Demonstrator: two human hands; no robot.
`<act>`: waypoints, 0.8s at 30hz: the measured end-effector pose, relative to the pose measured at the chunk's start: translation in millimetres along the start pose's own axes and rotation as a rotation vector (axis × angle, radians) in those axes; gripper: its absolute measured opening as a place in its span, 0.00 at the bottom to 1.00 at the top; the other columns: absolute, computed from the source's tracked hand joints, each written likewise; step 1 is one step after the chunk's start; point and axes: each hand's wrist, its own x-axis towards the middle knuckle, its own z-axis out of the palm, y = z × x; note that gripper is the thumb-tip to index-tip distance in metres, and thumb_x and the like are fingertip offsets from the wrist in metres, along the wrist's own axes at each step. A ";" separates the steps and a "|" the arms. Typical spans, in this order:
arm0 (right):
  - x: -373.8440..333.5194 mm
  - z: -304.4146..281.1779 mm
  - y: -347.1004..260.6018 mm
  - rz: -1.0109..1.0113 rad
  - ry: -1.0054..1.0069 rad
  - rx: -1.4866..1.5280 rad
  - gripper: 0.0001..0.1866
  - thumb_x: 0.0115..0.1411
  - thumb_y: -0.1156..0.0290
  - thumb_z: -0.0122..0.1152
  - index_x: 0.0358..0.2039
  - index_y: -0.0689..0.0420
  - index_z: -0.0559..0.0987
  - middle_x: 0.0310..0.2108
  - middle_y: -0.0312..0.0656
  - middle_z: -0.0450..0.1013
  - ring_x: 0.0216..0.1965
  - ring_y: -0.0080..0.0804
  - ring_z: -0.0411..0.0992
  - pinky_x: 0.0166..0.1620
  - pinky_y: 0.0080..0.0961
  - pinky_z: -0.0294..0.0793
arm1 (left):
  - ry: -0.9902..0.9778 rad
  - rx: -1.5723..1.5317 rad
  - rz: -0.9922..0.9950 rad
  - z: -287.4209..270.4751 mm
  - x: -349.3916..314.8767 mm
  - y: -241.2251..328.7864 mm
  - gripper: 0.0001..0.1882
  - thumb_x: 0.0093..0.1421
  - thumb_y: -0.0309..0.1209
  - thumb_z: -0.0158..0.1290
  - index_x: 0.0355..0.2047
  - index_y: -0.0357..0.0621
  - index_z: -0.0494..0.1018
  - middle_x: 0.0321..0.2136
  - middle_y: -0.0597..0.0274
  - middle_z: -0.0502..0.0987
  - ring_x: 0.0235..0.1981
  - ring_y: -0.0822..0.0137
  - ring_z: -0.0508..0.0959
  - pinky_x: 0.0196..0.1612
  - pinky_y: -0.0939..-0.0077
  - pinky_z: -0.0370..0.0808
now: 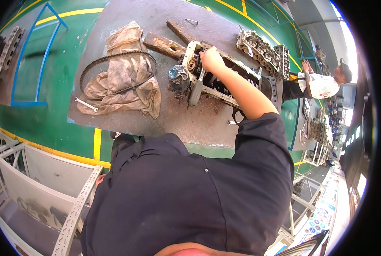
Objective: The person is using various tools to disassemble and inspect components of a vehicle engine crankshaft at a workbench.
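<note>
Right hand (212,59): closed on top edge of engine block (224,81), mid steel plate (156,115). Left hand: out of sight. Belt (113,72) on rag (126,85); wrench (86,104) beside.

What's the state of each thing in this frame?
Right hand: resting on the engine block's top end.
Left hand: not in view.
Engine block: lying on wooden blocks, opened up.
Timing belt: off, draped on a rag.
Wrench: loose on the plate.
Cylinder head: removed, lying apart.
</note>
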 end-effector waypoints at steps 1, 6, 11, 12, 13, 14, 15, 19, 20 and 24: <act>-0.5 9.3 -1.5 -0.026 0.080 -0.073 0.27 0.62 0.54 0.52 0.43 0.71 0.68 0.38 0.61 0.73 0.39 0.56 0.76 0.42 0.43 0.76 | 0.032 -0.001 -0.010 -1.4 -2.6 -8.4 0.12 0.60 0.28 0.50 0.41 0.35 0.75 0.29 0.61 0.78 0.31 0.71 0.76 0.37 0.79 0.73; 2.5 13.8 16.9 -0.256 0.122 -0.216 0.23 0.60 0.62 0.56 0.44 0.68 0.62 0.43 0.64 0.67 0.40 0.56 0.75 0.43 0.42 0.77 | 0.136 0.029 -0.021 -7.0 -8.7 -32.0 0.12 0.60 0.27 0.50 0.41 0.35 0.75 0.29 0.61 0.77 0.30 0.72 0.75 0.36 0.80 0.72; 4.2 -9.8 29.9 -0.394 0.052 -0.123 0.22 0.61 0.61 0.56 0.44 0.68 0.63 0.41 0.65 0.69 0.43 0.63 0.70 0.47 0.45 0.71 | 0.173 0.037 -0.019 -9.9 -1.6 -29.6 0.11 0.60 0.27 0.49 0.41 0.35 0.75 0.29 0.62 0.77 0.29 0.73 0.75 0.36 0.81 0.71; 3.2 -8.2 27.9 -0.411 0.034 -0.113 0.22 0.61 0.61 0.56 0.44 0.68 0.63 0.41 0.65 0.69 0.43 0.63 0.70 0.47 0.45 0.71 | 0.162 0.003 -0.032 -8.7 0.2 -27.8 0.11 0.60 0.27 0.49 0.41 0.35 0.75 0.30 0.62 0.77 0.29 0.73 0.74 0.35 0.81 0.71; 0.6 -3.9 26.1 -0.266 0.073 -0.022 0.24 0.61 0.59 0.56 0.44 0.68 0.63 0.40 0.65 0.70 0.43 0.63 0.70 0.47 0.46 0.71 | 0.137 -0.064 -0.067 -6.7 -0.3 -26.3 0.12 0.60 0.27 0.49 0.42 0.36 0.75 0.30 0.62 0.77 0.29 0.74 0.74 0.35 0.81 0.71; -0.9 2.0 23.8 -0.127 0.137 0.065 0.26 0.61 0.56 0.56 0.44 0.68 0.64 0.39 0.66 0.70 0.43 0.63 0.70 0.46 0.47 0.71 | 0.138 -0.066 -0.061 -4.2 0.2 -23.7 0.12 0.60 0.27 0.49 0.42 0.36 0.75 0.30 0.62 0.77 0.29 0.74 0.74 0.35 0.81 0.71; -2.0 8.7 22.7 -0.002 0.128 0.152 0.29 0.60 0.51 0.56 0.43 0.68 0.63 0.36 0.66 0.71 0.43 0.63 0.70 0.45 0.49 0.70 | 0.137 -0.030 -0.059 -0.8 -0.7 -21.0 0.11 0.60 0.26 0.48 0.41 0.36 0.75 0.30 0.62 0.77 0.29 0.74 0.74 0.35 0.82 0.70; 8.1 22.8 27.2 -0.549 0.287 -0.538 0.16 0.61 0.70 0.48 0.48 0.58 0.74 0.51 0.71 0.63 0.50 0.60 0.69 0.45 0.40 0.75 | 0.150 -0.037 0.096 16.6 -14.2 -7.9 0.11 0.59 0.26 0.49 0.41 0.37 0.75 0.28 0.62 0.77 0.28 0.74 0.74 0.33 0.81 0.71; 10.6 16.0 34.4 -0.608 0.253 -0.583 0.17 0.61 0.69 0.49 0.50 0.57 0.73 0.52 0.68 0.64 0.51 0.59 0.68 0.48 0.40 0.74 | 0.145 -0.001 0.182 15.0 -17.0 -0.4 0.12 0.58 0.27 0.50 0.41 0.39 0.75 0.28 0.61 0.77 0.27 0.74 0.75 0.32 0.80 0.72; 22.1 -8.1 36.9 -0.419 0.060 -0.079 0.35 0.59 0.54 0.57 0.58 0.68 0.62 0.40 0.60 0.73 0.44 0.54 0.72 0.49 0.42 0.71 | 0.283 -0.058 -0.168 15.5 -47.6 12.2 0.12 0.55 0.30 0.50 0.40 0.45 0.76 0.27 0.61 0.78 0.21 0.70 0.77 0.24 0.74 0.74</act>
